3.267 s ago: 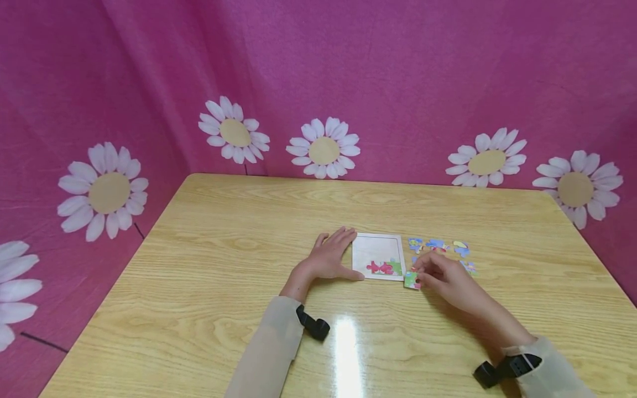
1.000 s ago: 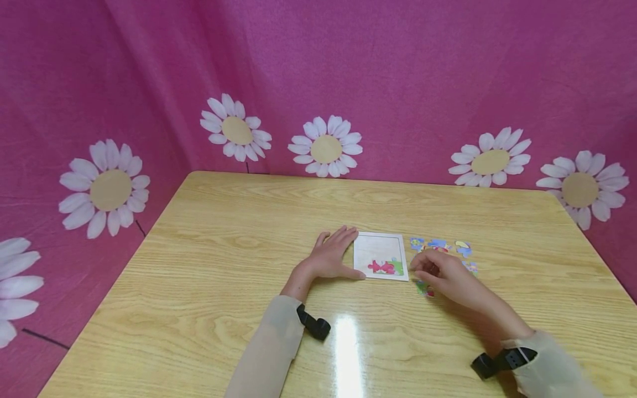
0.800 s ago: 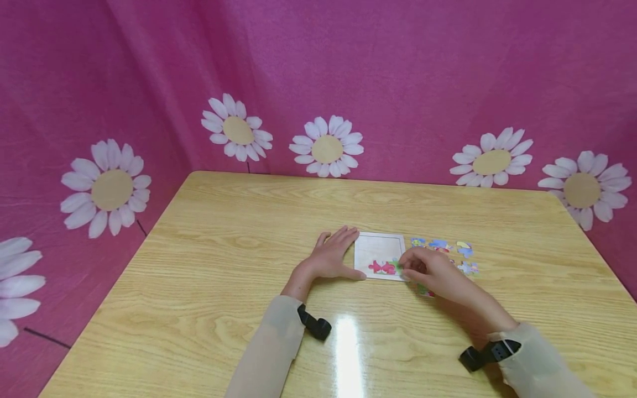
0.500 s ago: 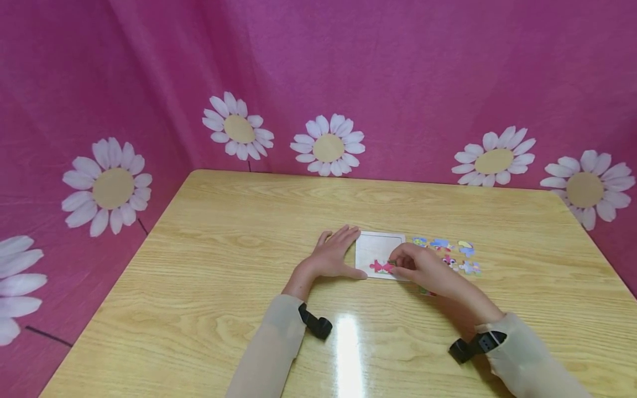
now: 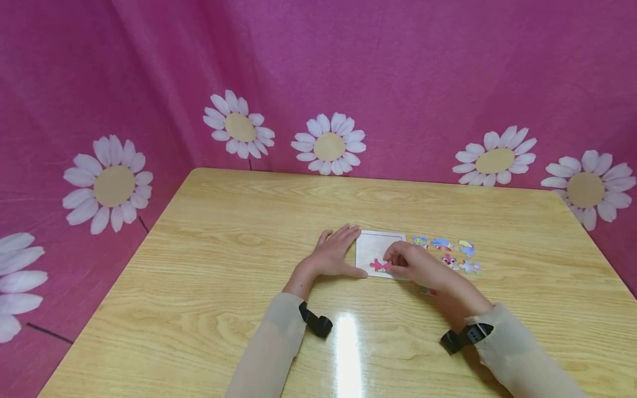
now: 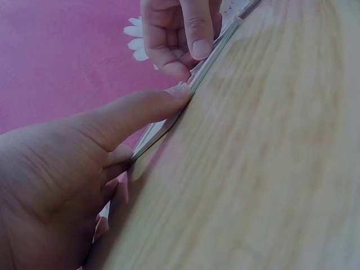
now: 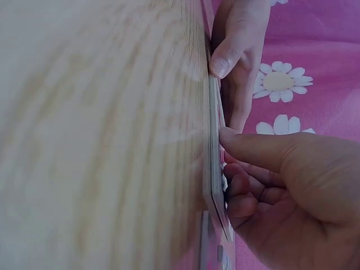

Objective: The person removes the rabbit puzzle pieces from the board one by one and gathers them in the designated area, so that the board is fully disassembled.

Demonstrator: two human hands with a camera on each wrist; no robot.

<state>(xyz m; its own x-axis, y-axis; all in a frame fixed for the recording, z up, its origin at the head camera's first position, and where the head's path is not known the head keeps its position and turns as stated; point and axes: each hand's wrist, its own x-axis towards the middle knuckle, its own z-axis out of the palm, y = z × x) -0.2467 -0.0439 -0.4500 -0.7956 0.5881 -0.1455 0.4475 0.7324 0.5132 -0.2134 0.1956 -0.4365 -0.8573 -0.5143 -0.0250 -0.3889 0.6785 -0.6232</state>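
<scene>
In the head view, my left hand (image 5: 332,258) lies spread along the left side of a white square puzzle tray (image 5: 374,241). Its thumb touches the near corner and its fingertips the far one. Red puzzle pieces (image 5: 376,265) sit low in the tray. My right hand (image 5: 417,266) is over the tray's lower right part, thumb and curled fingers pinching a small puzzle piece that they mostly hide. The right wrist view shows the right thumb (image 7: 250,147) at the tray's edge (image 7: 215,163), with the fingers bent beneath it.
Several loose puzzle pieces lie right of the tray, among them a blue one (image 5: 442,244), a yellow-and-blue one (image 5: 466,247) and a pale one (image 5: 470,267). A green-and-red piece (image 5: 428,291) is partly under the right hand. Pink flowered cloth (image 5: 398,72) stands behind the wooden table (image 5: 239,232).
My right hand has moved left from the loose pieces to over the tray, carrying a small piece. The green-and-red piece was put down nearer me. The left hand stays at the tray.
</scene>
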